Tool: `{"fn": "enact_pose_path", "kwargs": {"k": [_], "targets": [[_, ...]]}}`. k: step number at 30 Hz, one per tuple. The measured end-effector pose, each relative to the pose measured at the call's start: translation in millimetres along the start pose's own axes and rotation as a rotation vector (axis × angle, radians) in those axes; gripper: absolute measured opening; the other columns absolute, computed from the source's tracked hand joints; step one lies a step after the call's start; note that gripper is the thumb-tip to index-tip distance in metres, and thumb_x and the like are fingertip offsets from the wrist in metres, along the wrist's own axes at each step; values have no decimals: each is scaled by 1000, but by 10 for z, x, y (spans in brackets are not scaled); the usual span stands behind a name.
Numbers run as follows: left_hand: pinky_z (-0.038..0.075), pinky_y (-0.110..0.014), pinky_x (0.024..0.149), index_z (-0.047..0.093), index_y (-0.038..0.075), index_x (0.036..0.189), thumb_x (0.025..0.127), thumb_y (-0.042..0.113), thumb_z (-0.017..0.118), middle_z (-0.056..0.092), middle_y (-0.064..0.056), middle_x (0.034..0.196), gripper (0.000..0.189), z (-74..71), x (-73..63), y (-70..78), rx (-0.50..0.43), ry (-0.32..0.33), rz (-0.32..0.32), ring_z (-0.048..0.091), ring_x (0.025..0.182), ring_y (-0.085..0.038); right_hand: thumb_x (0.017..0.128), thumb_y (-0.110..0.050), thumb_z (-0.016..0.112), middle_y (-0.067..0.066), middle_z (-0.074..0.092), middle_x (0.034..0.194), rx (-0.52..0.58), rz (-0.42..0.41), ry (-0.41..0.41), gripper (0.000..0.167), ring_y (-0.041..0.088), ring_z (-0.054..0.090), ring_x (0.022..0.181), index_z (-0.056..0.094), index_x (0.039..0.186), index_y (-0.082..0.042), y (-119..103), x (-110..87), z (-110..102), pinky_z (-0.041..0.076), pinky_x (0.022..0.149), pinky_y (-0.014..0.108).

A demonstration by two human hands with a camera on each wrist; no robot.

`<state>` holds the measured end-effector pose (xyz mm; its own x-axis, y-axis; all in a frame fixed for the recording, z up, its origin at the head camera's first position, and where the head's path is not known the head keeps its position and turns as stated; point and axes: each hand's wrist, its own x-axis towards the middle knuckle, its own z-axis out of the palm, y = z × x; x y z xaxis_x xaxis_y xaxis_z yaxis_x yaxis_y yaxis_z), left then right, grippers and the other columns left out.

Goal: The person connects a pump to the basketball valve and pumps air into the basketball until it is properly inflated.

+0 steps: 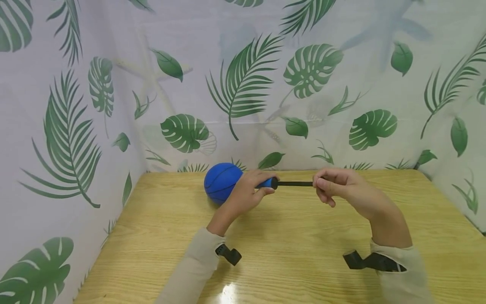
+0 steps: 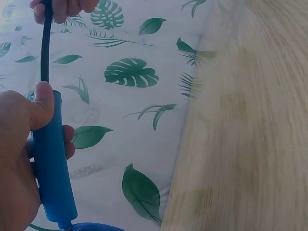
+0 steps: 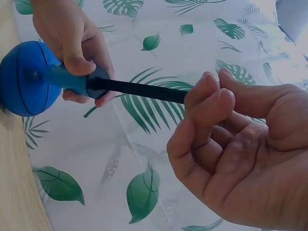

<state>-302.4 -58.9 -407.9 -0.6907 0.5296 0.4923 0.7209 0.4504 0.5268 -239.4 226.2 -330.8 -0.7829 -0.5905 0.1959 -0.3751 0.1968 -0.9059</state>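
A blue ball [image 1: 221, 182] with dark seam lines rests on the table, partly behind my left hand [image 1: 244, 189]. That hand grips the blue barrel of a small hand pump [image 2: 55, 166], its thumb lying near the barrel's top end. In the right wrist view the barrel's far end meets the ball [image 3: 29, 79]. A long black rod [image 3: 144, 90] extends out of the barrel toward my right hand [image 1: 343, 185]. The right hand's curled fingers hold the rod's outer end, which they hide.
The wood-grain table [image 1: 296, 257] spreads beneath both hands. White cloth with green leaf prints [image 1: 250, 84] hangs behind it and along the sides. Each wrist carries a black camera mount [image 1: 376, 261] over a beige sleeve [image 1: 193, 266].
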Motion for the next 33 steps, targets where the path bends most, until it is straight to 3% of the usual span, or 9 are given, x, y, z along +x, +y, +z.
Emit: {"fn": "enact_pose_path", "kwargs": {"k": [6,9,13,18,24,27,33], "targets": [[49,-44,103,69,12,128,95,18,71,70,-7,129,33,71,4,8,14,41,48,63,121,-25,108,-12,48,-2,55,75,26,13,13,14,17,52,62,60,102,-7,125,110,127,49,61,33],[51,-41,101,68,11,128,97,20,69,71,-7,127,33,131,11,40,17,14,68,64,120,-24,109,-15,48,-3,56,76,66,46,8,15,12,53,64,60,101,-9,255,226,241,50,61,29],[53,-38,96,66,9,134,99,23,67,71,-9,123,38,176,5,94,43,-41,54,64,114,-24,109,-18,49,-2,57,77,123,111,17,17,10,54,66,59,103,-6,397,348,374,50,63,25],[52,-39,93,64,11,138,98,25,68,71,-7,119,42,158,-13,102,86,-57,22,64,111,-22,109,-19,50,0,59,78,152,148,39,24,11,54,65,57,108,4,448,406,459,50,62,25],[52,-38,95,65,14,136,98,24,67,70,-5,122,39,107,-14,42,11,-74,20,63,114,-21,108,-22,52,0,60,79,123,173,-4,18,10,52,63,60,106,-6,366,372,396,49,63,26],[52,-37,100,66,16,135,99,25,66,69,-3,128,37,68,-2,3,-17,-77,5,63,119,-20,108,-19,51,-2,60,79,90,123,-39,14,11,53,62,62,104,-10,291,281,270,50,63,28],[49,-44,104,67,18,134,98,23,68,68,-3,131,37,-37,-23,-56,-11,-12,-34,60,123,-23,108,-5,46,-1,59,78,61,-47,-44,16,19,50,60,61,103,-8,141,75,32,47,57,33]]}}
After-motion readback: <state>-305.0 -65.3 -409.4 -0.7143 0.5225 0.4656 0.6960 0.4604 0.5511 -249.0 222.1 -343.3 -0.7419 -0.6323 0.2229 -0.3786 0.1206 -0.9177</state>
